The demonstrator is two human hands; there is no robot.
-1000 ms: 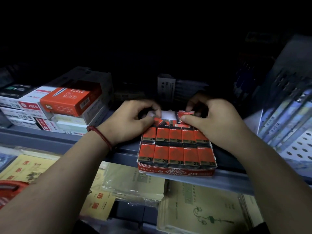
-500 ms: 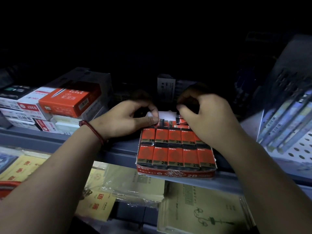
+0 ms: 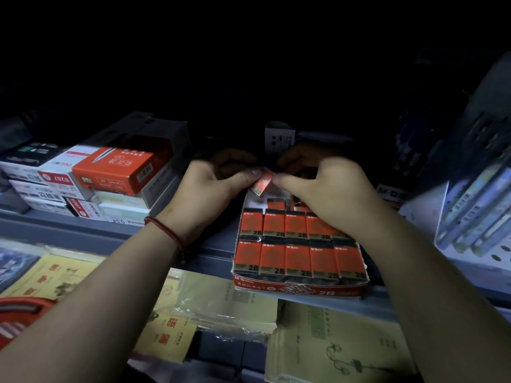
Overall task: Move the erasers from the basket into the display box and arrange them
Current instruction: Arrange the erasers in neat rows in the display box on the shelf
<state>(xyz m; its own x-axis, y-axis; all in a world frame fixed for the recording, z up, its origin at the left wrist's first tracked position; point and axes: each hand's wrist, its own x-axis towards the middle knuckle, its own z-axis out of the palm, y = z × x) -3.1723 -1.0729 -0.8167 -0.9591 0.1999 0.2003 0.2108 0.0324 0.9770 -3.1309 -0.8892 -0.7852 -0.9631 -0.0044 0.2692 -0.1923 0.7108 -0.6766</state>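
The rim of a red plastic basket [image 3: 16,310] edges the near left corner, beside yellow wrapped paper packs [image 3: 166,335] on the lower shelf. On the grey metal shelf [image 3: 210,244] above sits the red cardboard display box [image 3: 298,290], with two full rows of red-and-black 2B erasers [image 3: 297,261] lying flat inside. Over its back row, the left hand [image 3: 204,189] and right hand [image 3: 329,189] pinch a single red-sleeved eraser [image 3: 262,183], tilted, each grip closed on it. Half a second earlier it was hidden and the hands sat lower. Stacked stationery cartons [image 3: 116,170] stand farther left.
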